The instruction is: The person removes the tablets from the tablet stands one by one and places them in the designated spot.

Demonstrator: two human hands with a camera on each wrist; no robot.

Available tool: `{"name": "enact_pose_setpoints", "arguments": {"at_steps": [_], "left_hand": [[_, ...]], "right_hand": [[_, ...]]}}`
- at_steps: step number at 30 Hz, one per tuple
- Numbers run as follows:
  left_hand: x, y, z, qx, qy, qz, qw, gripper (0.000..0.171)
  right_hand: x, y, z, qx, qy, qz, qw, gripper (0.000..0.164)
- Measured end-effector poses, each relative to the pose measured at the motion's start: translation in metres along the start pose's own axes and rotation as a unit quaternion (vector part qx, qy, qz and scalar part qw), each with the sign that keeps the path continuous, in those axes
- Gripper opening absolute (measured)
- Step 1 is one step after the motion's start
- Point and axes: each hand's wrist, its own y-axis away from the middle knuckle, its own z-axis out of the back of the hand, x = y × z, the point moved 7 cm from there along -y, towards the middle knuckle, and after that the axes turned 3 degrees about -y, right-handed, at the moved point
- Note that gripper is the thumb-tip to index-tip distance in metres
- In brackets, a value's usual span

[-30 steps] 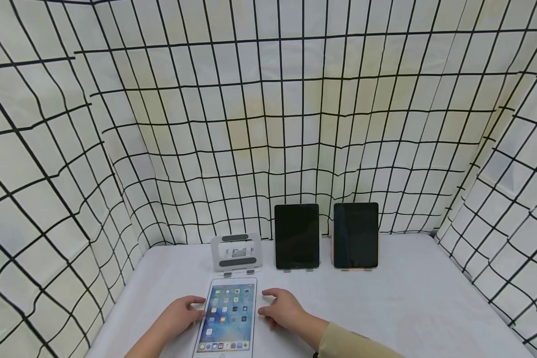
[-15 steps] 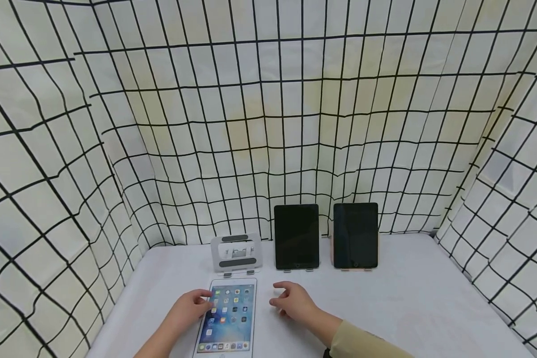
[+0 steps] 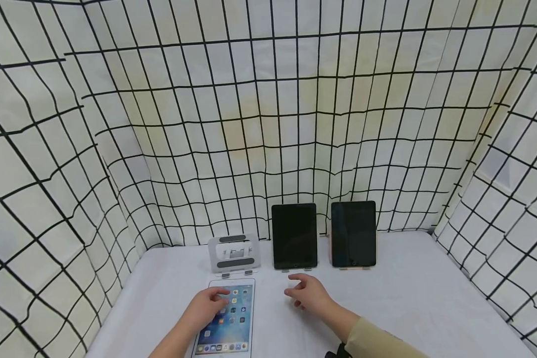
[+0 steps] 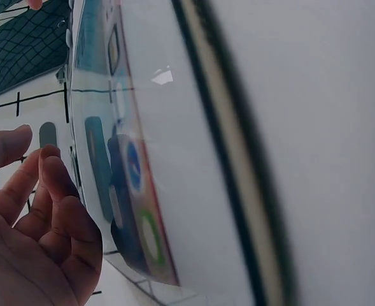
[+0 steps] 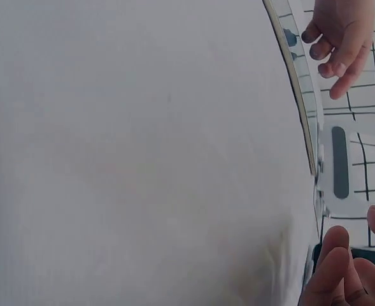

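A white tablet [image 3: 227,330] with its screen lit and showing app icons lies flat at the front of the table. My left hand [image 3: 204,309] hovers over its upper left part, fingers loosely bent and holding nothing. The left wrist view has that hand [image 4: 44,229] beside the glossy screen [image 4: 136,172], thumb apart from the fingers. To the right of the tablet, my right hand [image 3: 312,294] is held above the table, relaxed and holding nothing. Its fingertips [image 5: 333,239] show in the lower corner of the right wrist view.
Behind the tablet stands a grey folding tablet stand [image 3: 235,253] with dark pads. To its right, a black-screened tablet [image 3: 294,236] and another one [image 3: 353,233] lean upright. White cloth covers the table [image 3: 420,298]; black-gridded white walls [image 3: 250,124] surround it.
My left hand has moved right, from beside the tablet's left edge to above its screen. My right hand has moved away to the right and slightly farther back. The tablet stays in place.
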Motion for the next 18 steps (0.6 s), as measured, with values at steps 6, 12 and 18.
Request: {"name": "enact_pose_setpoints", "arguments": {"at_steps": [6,12,18], "left_hand": [[-0.012,-0.007,-0.007,0.004,0.009,-0.016,0.9998,0.035],[-0.025,-0.011,-0.01,0.001,0.016,-0.034,0.9993,0.034],[-0.04,-0.016,-0.015,-0.006,0.03,-0.06,0.9977,0.033]], "right_hand": [[-0.005,0.002,0.024,-0.021,-0.01,0.01,1.0,0.052],[-0.011,0.004,0.045,-0.048,-0.003,0.016,0.999,0.051],[-0.021,0.008,0.068,-0.08,0.003,0.007,0.997,0.05]]}}
